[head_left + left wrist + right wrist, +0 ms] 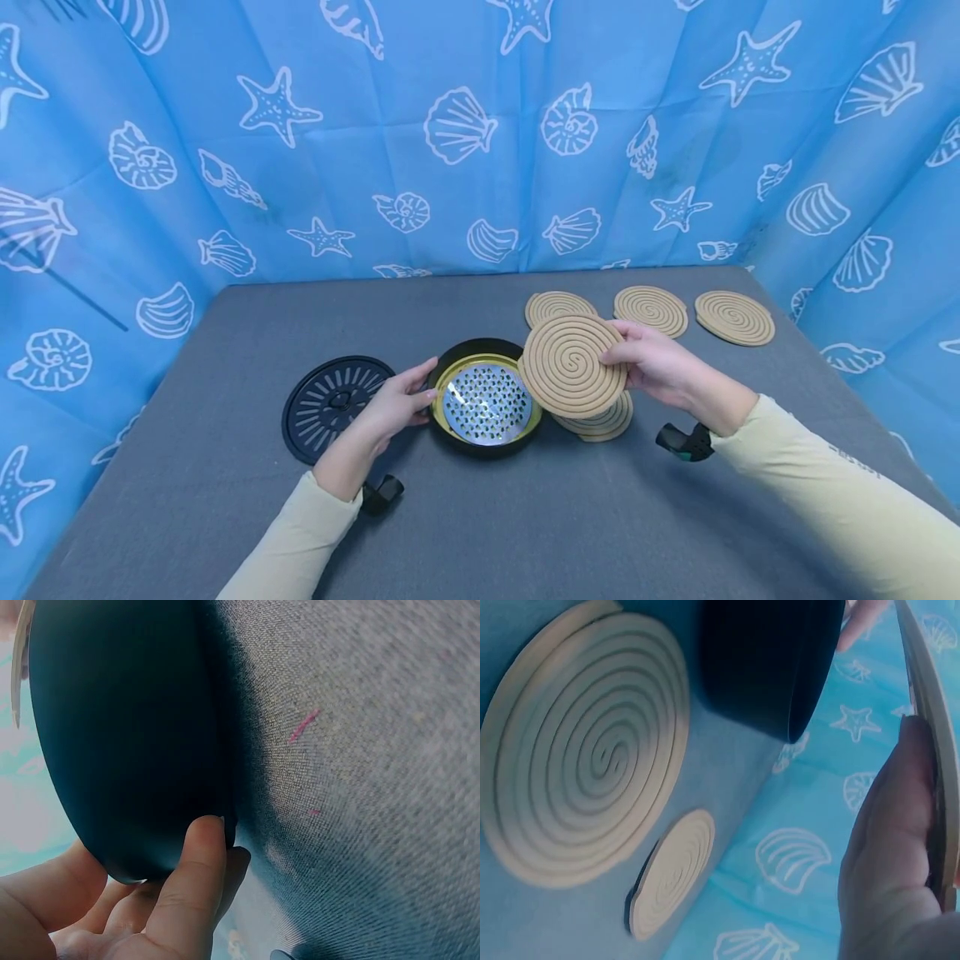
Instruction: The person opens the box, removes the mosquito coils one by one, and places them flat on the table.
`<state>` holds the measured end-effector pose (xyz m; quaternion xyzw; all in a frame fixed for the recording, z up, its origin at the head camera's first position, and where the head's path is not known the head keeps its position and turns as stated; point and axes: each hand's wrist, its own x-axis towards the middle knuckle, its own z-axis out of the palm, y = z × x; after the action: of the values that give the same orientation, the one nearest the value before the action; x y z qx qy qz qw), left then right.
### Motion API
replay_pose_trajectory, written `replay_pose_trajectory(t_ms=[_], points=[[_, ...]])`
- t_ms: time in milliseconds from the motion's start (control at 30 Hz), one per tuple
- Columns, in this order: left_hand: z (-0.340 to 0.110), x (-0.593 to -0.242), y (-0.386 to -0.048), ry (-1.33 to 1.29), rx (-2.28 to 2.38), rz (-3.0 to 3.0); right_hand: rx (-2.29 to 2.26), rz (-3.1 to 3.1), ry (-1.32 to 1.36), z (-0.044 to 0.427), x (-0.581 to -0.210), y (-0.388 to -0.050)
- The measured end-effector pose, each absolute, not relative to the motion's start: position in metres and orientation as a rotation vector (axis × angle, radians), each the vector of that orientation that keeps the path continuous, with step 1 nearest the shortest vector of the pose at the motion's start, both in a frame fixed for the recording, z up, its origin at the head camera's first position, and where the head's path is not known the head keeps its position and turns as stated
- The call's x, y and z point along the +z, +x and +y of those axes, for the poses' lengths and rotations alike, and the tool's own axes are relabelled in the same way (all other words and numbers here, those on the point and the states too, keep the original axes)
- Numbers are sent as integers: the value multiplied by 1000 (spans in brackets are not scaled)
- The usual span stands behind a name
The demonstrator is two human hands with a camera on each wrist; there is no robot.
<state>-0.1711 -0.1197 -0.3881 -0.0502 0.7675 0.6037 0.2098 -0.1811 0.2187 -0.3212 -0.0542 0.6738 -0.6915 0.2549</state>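
Observation:
My right hand (656,362) pinches a tan mosquito coil (572,367) by its right edge, thumb on the face towards me. The coil is raised and tilted, partly over the right rim of a round black mosquito coil holder (456,348). Inside the holder are a gold-coloured lining and a shiny perforated metal plate (487,404). With thumb and fingers, my left hand (397,404) grips the holder's left side; the left wrist view shows its fingers against the dark outer wall (127,742). Another coil (607,421) lies on the table, partly hidden beneath the raised one.
A black slotted lid (307,421) lies left of the holder, partly behind my left hand. Three more coils (558,304), (651,310), (735,317) lie along the far right of the grey-covered table (480,533). A blue shell-patterned curtain (517,192) hangs behind.

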Motion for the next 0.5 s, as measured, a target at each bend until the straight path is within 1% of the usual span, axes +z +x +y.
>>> replay_pose_trajectory(t_ms=[500], points=[[-121, -388, -172, -129, 1674, 2122, -1892, 1853, -66, 258, -318, -188]])
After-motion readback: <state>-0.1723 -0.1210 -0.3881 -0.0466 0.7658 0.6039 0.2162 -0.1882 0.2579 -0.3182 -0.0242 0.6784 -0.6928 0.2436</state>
